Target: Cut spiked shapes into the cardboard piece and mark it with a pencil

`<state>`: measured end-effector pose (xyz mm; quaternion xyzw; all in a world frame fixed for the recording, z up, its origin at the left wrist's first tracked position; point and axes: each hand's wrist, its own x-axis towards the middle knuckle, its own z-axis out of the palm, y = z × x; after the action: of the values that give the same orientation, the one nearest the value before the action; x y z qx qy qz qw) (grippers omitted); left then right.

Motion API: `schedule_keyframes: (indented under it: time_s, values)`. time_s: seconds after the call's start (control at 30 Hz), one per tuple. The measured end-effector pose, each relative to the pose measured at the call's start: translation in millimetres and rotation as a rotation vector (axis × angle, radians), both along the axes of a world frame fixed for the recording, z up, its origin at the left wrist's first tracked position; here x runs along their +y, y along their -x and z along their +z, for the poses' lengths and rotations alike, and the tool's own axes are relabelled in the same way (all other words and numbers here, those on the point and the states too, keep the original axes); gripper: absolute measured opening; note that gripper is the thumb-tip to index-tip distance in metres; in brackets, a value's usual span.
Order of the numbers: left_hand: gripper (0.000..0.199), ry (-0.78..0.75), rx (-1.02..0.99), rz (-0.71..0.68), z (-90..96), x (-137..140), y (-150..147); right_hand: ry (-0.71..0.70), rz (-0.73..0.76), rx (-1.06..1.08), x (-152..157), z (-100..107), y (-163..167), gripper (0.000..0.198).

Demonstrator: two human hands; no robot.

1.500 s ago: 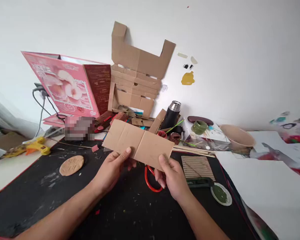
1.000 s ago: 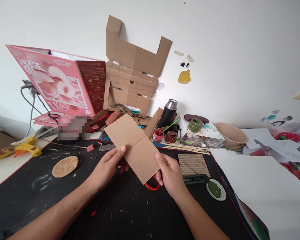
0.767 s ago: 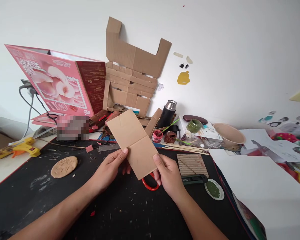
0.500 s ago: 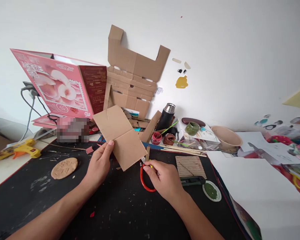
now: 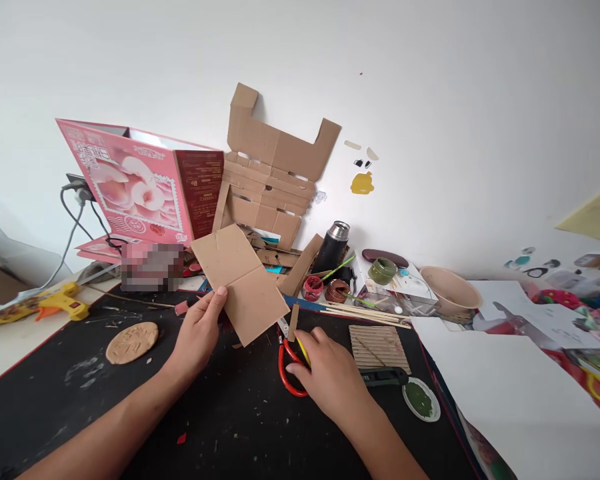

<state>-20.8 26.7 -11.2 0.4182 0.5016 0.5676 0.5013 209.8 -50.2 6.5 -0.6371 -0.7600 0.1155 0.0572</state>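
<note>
My left hand [image 5: 203, 327] pinches a creased piece of brown cardboard [image 5: 245, 283] between thumb and fingers, holding it tilted above the black mat. At its lower right, my right hand [image 5: 325, 367] is closed on the handles of a pair of red and yellow scissors [image 5: 283, 373]. The thumb lies at the red loop, and the other fingers curl over the yellow part. The scissors' blades point up towards the cardboard's right corner and are partly hidden behind it. Beside them is a narrow cardboard strip [image 5: 293, 323]; I cannot tell whether it touches the fingers.
A round clay disc [image 5: 132, 343] and a yellow glue gun [image 5: 65, 301] lie left. On the right are corrugated cardboard [image 5: 377, 343], a utility knife [image 5: 385, 377] and a lid of green paint [image 5: 421, 400]. Behind stand paint jars [image 5: 383, 270], a flask [image 5: 331, 250] and a pink box [image 5: 135, 187].
My right thumb has slid from near the scissors' pivot down to the red handle, and more of the blades and yellow part shows. The view has tipped up slightly; the left hand keeps the cardboard.
</note>
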Motion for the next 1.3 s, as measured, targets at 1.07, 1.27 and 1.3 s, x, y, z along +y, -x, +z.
schedule_keyframes:
  time_s: [1.07,1.27,1.3]
  values:
    - [0.052,0.047,-0.221,-0.001,-5.8,-1.6,-7.6,0.237,-0.299,1.436,18.7,-17.9,-10.8,0.053]
    - [0.032,0.195,-0.448,-0.216,1.9,-9.1,-17.3,0.255,-0.202,1.665,15.2,-6.0,-9.6,0.052]
    - [0.031,0.218,-0.479,-0.264,4.6,-11.7,-18.7,0.273,-0.174,1.685,13.4,-5.1,-7.1,0.053]
